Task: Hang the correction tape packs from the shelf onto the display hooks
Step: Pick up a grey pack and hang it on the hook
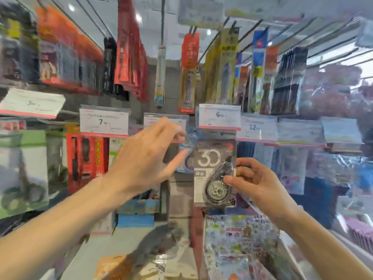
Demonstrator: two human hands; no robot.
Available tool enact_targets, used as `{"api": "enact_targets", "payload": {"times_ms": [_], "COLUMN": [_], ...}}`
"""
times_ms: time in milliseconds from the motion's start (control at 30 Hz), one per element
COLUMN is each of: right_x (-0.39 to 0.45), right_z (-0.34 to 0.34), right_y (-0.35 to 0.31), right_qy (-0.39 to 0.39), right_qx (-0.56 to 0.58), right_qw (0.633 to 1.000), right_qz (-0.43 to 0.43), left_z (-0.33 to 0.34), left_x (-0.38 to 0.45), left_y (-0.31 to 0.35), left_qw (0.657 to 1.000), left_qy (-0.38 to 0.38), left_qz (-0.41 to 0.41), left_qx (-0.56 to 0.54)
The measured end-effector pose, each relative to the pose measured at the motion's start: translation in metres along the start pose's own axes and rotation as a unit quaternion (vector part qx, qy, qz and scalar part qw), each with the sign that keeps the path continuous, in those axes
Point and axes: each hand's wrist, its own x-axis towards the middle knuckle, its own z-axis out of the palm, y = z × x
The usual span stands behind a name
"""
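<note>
Stationery racks filled the whole view, most of it smeared by motion blur so that the hanging cards at the edges were only coloured streaks. Rows of price tags ran across the middle; one white tag (104,122) read 7.90 and another tag (219,116) read 6, while the print beneath both was too soft to read.

Just below the second tag hung or was held a grey correction tape pack (215,171), upright, with a large "30" on its card and a teardrop-shaped dispenser under clear plastic. Its top edge met the tag's lower rim, and whether its hole already sat on a display hook could not be told, since the hook itself was hidden behind the tag.

A right hand (255,179) gripped the pack's right edge about halfway down, thumb on the front and fingers (245,161) curled behind, clamped on the card. A left hand (145,156) reached in from the lower left with fingers spread apart and empty, their tips blurred near the pack's upper left corner; contact there could not be made out.

Lower down, a pale shelf (113,253) carried more packs, including an orange one (113,267) cut off by the bottom edge, and a sheet of bright stickers (240,245) lay to the right. Both forearms were cut off at the frame's bottom corners.
</note>
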Motion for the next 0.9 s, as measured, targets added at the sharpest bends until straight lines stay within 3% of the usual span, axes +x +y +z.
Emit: {"api": "enact_targets", "payload": {"times_ms": [233,900], "right_x": [0.006,0.012], "right_z": [-0.007,0.006], "right_y": [-0.002,-0.017], "right_qy": [-0.021,-0.024], "right_qx": [0.016,-0.019], "right_qw": [0.999,0.996], "right_qz": [-0.030,-0.080], "left_z": [-0.001,-0.007], "left_x": [0.045,0.052], "left_y": [0.009,0.001], "left_qw": [0.997,0.998], "left_qy": [-0.035,-0.031], "left_qz": [0.006,0.028], "left_qx": [0.062,0.051]}}
